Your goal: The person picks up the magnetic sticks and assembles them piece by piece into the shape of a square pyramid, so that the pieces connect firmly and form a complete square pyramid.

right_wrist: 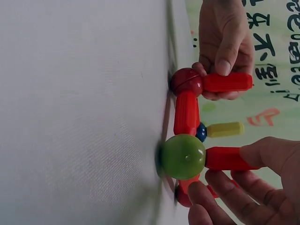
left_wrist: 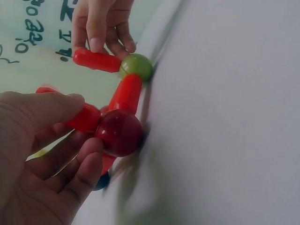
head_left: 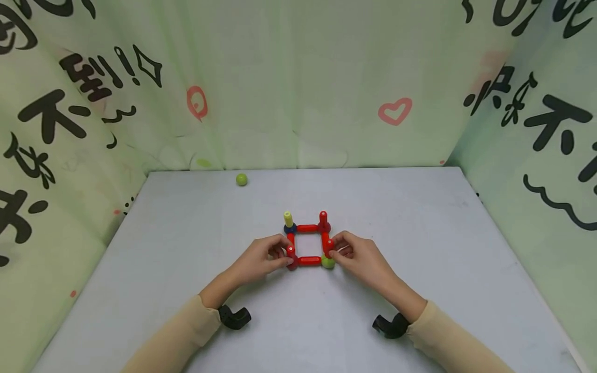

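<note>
A square frame of red rods (head_left: 309,261) and balls lies on the table. At its near-left corner, my left hand (head_left: 261,259) pinches an upright red rod (right_wrist: 228,82) standing on a dark red ball (left_wrist: 119,132). Opposite it, my right hand (head_left: 364,260) holds another upright red rod (right_wrist: 224,158) between thumb and fingers, above a green ball (right_wrist: 183,157). The far-left corner has a blue ball (head_left: 290,229) with a yellow rod (head_left: 288,218) upright on it. A red ball (head_left: 324,227) bearing an upright red rod (head_left: 323,216) forms the far-right corner.
A loose green ball (head_left: 241,179) lies near the back edge of the white table (head_left: 396,207). Printed light-green curtains (head_left: 298,88) hang behind the table and at both sides. Each wrist wears a black device (head_left: 235,317).
</note>
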`<state>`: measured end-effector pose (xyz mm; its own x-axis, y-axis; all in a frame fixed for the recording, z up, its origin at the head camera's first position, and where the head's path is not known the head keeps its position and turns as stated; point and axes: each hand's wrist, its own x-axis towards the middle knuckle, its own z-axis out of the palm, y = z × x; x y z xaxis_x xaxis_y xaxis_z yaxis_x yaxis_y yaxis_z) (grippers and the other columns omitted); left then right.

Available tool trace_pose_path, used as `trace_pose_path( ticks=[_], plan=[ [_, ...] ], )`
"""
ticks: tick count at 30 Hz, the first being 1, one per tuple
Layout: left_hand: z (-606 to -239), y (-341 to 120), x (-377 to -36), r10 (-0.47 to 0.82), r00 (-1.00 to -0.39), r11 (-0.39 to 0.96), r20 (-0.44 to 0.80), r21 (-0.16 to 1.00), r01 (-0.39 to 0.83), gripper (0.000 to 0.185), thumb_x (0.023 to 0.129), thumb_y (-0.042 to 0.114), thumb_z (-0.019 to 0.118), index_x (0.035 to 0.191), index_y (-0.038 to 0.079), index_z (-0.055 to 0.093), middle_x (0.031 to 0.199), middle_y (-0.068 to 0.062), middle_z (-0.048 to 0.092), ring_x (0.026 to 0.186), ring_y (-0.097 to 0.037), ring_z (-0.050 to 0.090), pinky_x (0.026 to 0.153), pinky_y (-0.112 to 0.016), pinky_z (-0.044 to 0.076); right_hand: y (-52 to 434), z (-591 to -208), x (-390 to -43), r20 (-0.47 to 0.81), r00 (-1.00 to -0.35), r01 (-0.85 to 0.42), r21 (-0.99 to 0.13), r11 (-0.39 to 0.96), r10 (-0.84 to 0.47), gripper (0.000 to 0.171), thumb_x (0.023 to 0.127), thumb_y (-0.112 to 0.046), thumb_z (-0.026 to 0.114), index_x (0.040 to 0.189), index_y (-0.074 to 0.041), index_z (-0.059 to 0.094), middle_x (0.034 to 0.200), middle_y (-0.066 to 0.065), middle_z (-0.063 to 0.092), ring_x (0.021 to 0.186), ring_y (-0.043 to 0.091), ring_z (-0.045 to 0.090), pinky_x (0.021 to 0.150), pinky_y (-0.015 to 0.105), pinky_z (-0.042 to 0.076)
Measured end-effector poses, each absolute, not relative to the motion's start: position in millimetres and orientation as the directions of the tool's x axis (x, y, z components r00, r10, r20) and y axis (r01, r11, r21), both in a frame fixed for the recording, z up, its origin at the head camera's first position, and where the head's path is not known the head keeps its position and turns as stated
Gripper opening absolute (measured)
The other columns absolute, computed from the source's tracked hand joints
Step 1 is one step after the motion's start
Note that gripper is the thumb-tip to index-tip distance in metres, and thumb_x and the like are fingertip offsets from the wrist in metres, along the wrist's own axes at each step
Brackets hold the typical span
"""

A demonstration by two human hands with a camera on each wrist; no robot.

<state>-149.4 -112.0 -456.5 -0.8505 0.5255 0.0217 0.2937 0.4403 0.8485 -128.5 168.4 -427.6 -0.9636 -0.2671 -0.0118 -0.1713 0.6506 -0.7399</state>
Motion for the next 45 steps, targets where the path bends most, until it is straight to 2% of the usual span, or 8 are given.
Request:
trace_pose_path(
  ticks=[10, 15, 25, 33, 45],
  plan=[
    [-456, -103, -156, 0.511, -0.859, 0.475, -0.009, 0.836, 0.274, 0.019, 0.095, 0.019, 0.076, 0.11, 0.013, 0.067, 0.095, 0.003, 0.068, 0.08, -0.012, 0.062, 0.066, -0.024, 0.052, 162, -430, -133, 0.004, -0.968, -0.183, -0.701, 0.689, -0.252, 0.02, 0.094, -0.015, 0.074, 0.112, -0.01, 0.068, 0.102, 0.003, 0.075, 0.087, 0.016, 0.072, 0.083, 0.037, 0.06],
    [-455, -99, -160, 0.488, -0.872, 0.499, -0.038, 0.832, 0.243, 0.02, 0.095, 0.019, 0.077, 0.111, 0.013, 0.067, 0.098, 0.001, 0.067, 0.077, -0.013, 0.061, 0.065, -0.024, 0.052, 159, -431, -138, -0.009, -0.969, -0.176, -0.675, 0.716, -0.247, 0.02, 0.095, -0.018, 0.074, 0.113, -0.011, 0.069, 0.102, 0.002, 0.074, 0.084, 0.014, 0.071, 0.081, 0.035, 0.059],
    [-454, -90, -166, 0.428, -0.901, 0.562, -0.067, 0.801, 0.207, 0.023, 0.093, 0.023, 0.079, 0.109, 0.011, 0.068, 0.096, 0.0, 0.067, 0.068, -0.012, 0.056, 0.062, -0.022, 0.048, 148, -430, -144, -0.028, -0.967, -0.181, -0.618, 0.765, -0.252, 0.022, 0.094, -0.024, 0.075, 0.113, -0.013, 0.069, 0.092, -0.003, 0.071, 0.072, 0.011, 0.061, 0.063, 0.028, 0.049],
    [-453, -83, -166, 0.424, -0.905, 0.599, -0.031, 0.76, 0.254, 0.024, 0.092, 0.025, 0.081, 0.107, 0.012, 0.068, 0.088, 0.004, 0.066, 0.059, -0.01, 0.051, 0.055, -0.022, 0.043, 142, -432, -146, -0.025, -0.971, -0.18, -0.584, 0.792, -0.239, 0.022, 0.094, -0.026, 0.076, 0.111, -0.013, 0.07, 0.086, -0.004, 0.068, 0.065, 0.011, 0.057, 0.056, 0.027, 0.046],
    [-452, -81, -167, 0.411, -0.912, 0.621, -0.008, 0.735, 0.274, 0.025, 0.091, 0.027, 0.081, 0.107, 0.013, 0.069, 0.09, 0.005, 0.068, 0.062, -0.011, 0.052, 0.056, -0.023, 0.044, 142, -431, -149, -0.043, -0.971, -0.167, -0.588, 0.792, -0.237, 0.024, 0.093, -0.028, 0.076, 0.111, -0.014, 0.07, 0.086, -0.005, 0.067, 0.065, 0.011, 0.057, 0.056, 0.028, 0.046]
  ],
)
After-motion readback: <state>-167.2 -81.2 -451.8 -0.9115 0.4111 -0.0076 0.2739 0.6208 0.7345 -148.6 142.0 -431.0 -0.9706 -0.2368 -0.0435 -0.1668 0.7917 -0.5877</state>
